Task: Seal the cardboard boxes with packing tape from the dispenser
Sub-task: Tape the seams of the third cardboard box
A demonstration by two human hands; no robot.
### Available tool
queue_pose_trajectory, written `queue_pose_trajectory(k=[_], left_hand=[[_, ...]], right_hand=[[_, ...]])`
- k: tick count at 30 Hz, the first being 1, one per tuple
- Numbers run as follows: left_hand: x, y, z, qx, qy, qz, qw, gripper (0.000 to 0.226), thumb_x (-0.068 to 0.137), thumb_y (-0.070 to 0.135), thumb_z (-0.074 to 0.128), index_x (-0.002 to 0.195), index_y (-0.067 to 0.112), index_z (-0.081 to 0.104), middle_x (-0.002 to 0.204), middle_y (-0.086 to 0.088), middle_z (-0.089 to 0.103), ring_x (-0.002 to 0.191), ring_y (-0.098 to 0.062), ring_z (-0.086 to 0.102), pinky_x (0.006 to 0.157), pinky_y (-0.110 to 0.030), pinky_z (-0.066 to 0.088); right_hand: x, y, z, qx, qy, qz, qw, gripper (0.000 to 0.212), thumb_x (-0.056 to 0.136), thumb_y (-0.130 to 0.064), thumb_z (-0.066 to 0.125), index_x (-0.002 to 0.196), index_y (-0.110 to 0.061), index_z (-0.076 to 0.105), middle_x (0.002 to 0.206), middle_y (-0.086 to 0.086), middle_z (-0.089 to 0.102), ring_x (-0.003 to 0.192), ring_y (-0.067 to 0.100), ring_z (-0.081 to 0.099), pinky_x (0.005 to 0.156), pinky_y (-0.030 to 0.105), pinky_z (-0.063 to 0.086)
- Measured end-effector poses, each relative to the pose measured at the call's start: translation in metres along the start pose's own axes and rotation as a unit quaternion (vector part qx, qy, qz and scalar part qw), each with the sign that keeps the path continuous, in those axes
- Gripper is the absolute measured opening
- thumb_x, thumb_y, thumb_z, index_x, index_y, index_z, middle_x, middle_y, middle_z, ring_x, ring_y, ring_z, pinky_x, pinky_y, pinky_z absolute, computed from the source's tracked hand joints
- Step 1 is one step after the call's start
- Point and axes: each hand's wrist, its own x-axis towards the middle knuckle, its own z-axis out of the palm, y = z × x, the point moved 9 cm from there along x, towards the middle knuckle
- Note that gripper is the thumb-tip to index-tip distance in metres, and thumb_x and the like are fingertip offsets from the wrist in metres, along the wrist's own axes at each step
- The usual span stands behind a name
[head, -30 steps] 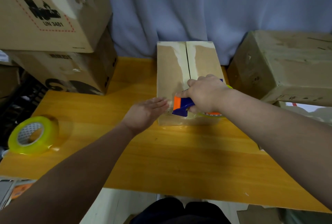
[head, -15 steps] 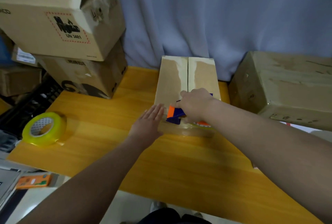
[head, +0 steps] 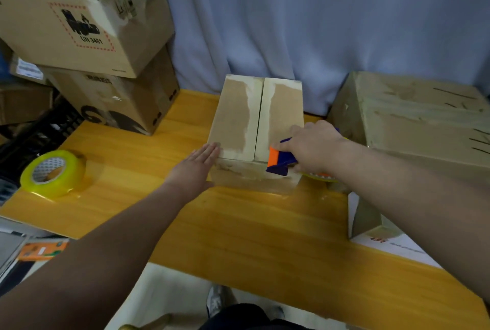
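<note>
Small brown cardboard box (head: 236,117), flaps closed, at 12 o'clock on the yellow wooden bench (head: 238,229). Left hand (head: 195,169), fingers flat, braces its 8 o'clock corner; right hand (head: 314,149) clasps the blue-and-orange tape dispenser (head: 278,164) at 5 o'clock. Tape (head: 246,180) seems anchored on the near face; draw centred along the seam (head: 258,117), pressing evenly.

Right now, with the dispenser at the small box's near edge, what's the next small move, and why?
Probably slide the blue and orange tape dispenser slightly left onto the centre seam of the small brown cardboard box: the right hand holds it just right of that seam, and the flat left hand braces the box's near left corner.
</note>
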Motion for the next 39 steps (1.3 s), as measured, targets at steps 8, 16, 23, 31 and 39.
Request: queue_pose_trajectory(k=[8, 16, 23, 31, 39], left_hand=[[-0.003, 0.003, -0.002, 0.036, -0.009, -0.017, 0.999, 0.088, 0.096, 0.042, 0.049, 0.150, 0.013, -0.014, 0.159, -0.002, -0.016, 0.147, -0.015, -0.008, 0.118, -0.028, 0.001], [0.007, 0.073, -0.006, 0.037, 0.030, 0.000, 0.999, 0.079, 0.098, 0.053, 0.033, 0.150, 0.017, -0.014, 0.160, 0.000, -0.012, 0.146, -0.016, -0.011, 0.117, -0.035, -0.007], [-0.005, 0.028, -0.010, 0.085, 0.029, -0.020, 0.996, 0.080, 0.098, 0.053, 0.034, 0.151, 0.016, -0.014, 0.160, 0.002, -0.009, 0.147, -0.012, -0.004, 0.118, -0.033, -0.004], [0.011, 0.074, -0.003, 0.032, 0.043, 0.005, 0.999, 0.084, 0.097, 0.049, 0.040, 0.149, 0.015, -0.016, 0.160, -0.002, -0.011, 0.147, -0.015, -0.008, 0.116, -0.032, -0.005], [0.001, 0.009, -0.007, 0.064, 0.018, 0.007, 0.998, 0.081, 0.096, 0.054, 0.039, 0.151, 0.024, -0.013, 0.161, -0.002, -0.007, 0.147, -0.016, -0.005, 0.119, -0.036, -0.001]], right_hand=[[0.009, -0.003, 0.010, 0.035, -0.009, 0.011, 0.999, 0.054, 0.092, -0.043, 0.058, 0.140, -0.035, 0.036, 0.121, 0.006, 0.049, 0.105, 0.027, 0.051, 0.073, 0.037, 0.034], [0.008, 0.001, 0.014, 0.073, -0.004, 0.006, 0.997, 0.052, 0.091, -0.044, 0.058, 0.139, -0.035, 0.039, 0.118, 0.004, 0.051, 0.104, 0.026, 0.052, 0.073, 0.035, 0.034], [0.006, 0.000, 0.020, 0.075, 0.003, 0.012, 0.997, 0.063, 0.090, -0.044, 0.060, 0.145, -0.038, 0.029, 0.121, 0.005, 0.049, 0.106, 0.027, 0.051, 0.076, 0.037, 0.037], [0.008, 0.001, 0.019, 0.055, -0.020, 0.023, 0.998, 0.060, 0.092, -0.043, 0.057, 0.144, -0.038, 0.029, 0.120, 0.007, 0.049, 0.105, 0.027, 0.051, 0.073, 0.037, 0.037], [0.031, -0.049, -0.019, 0.070, -0.003, 0.034, 0.997, 0.044, 0.095, -0.036, 0.053, 0.137, -0.030, 0.041, 0.122, 0.010, 0.047, 0.107, 0.031, 0.052, 0.070, 0.037, 0.034]])
